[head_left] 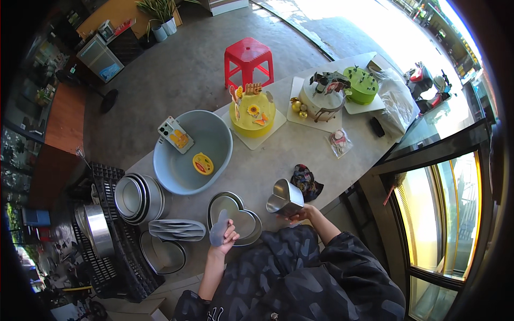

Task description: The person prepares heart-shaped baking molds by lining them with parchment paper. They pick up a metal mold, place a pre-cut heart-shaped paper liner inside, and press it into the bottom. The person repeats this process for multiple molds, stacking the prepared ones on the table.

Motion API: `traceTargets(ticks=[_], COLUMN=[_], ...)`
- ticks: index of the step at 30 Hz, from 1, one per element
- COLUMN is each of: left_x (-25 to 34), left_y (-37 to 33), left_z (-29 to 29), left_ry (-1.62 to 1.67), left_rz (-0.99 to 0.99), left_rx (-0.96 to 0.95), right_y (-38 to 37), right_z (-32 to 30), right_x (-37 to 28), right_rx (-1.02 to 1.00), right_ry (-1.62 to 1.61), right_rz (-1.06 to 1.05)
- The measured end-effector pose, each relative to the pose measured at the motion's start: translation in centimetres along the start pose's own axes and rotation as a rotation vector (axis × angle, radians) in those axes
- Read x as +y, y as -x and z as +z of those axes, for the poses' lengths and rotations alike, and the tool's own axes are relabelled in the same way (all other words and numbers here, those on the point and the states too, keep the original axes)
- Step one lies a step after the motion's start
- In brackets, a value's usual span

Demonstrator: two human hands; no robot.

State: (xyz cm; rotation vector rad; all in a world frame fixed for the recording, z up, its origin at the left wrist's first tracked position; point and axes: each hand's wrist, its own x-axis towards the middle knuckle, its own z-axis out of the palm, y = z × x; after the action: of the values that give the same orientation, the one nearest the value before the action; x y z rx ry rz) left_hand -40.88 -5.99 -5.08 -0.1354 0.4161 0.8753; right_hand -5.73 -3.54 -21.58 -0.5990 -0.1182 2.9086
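Observation:
My left hand (pixel 229 236) is closed on a thin, flat grey plate (pixel 218 229) with a rounded edge, held up over nested heart-shaped cake pans (pixel 257 223) on the table. The plate's full outline does not show from this angle. On the right, my right hand (pixel 300 215) grips a small silver heart-shaped cake pan (pixel 289 199) from below, tilted with its opening toward the left. Just beyond that pan lies a dark patterned cloth bundle (pixel 305 182).
Left of the hands are stacked round pans (pixel 152 198), flat grey plates (pixel 176 230), a heart-shaped pan (pixel 179 262) and black crates (pixel 115 267). A blue-grey basin (pixel 166 171) holds a phone and yellow lid. Several decorated cakes, including a yellow one (pixel 241 120), stand farther back.

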Motion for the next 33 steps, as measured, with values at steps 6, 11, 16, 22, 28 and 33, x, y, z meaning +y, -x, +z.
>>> traceTargets(ticks=[6, 11, 16, 22, 28, 33], left_x=[0.6, 1.3, 0.0, 0.4, 0.9, 1.5], left_y=[-0.7, -0.7, -1.2, -1.2, -0.9, -0.4], left_z=[1.1, 4.0, 8.7, 6.6, 5.4, 7.5], left_ry=[-0.026, -0.291, -1.012, -1.228, -1.406, -1.627], left_rz=[-0.068, -0.082, 0.18, 0.052, 0.18, 0.439], left_rx=[0.018, -0.025, 0.253, 0.28, 0.52, 0.678], right_y=[-2.4, -3.9, -4.8, -3.6, -2.1, -1.6], right_z=[4.5, 13.3, 19.0, 18.5, 21.1, 23.4], right_x=[-1.1, -3.1, -4.8, -4.7, -7.2, -7.0], right_rx=[0.174, 0.192, 0.365, 0.22, 0.465, 0.29], right_ry=[0.137, 0.557, 1.007, 0.988, 0.875, 0.733], right_rz=[-0.196, -0.39, -0.355, -0.644, -0.239, -0.532])
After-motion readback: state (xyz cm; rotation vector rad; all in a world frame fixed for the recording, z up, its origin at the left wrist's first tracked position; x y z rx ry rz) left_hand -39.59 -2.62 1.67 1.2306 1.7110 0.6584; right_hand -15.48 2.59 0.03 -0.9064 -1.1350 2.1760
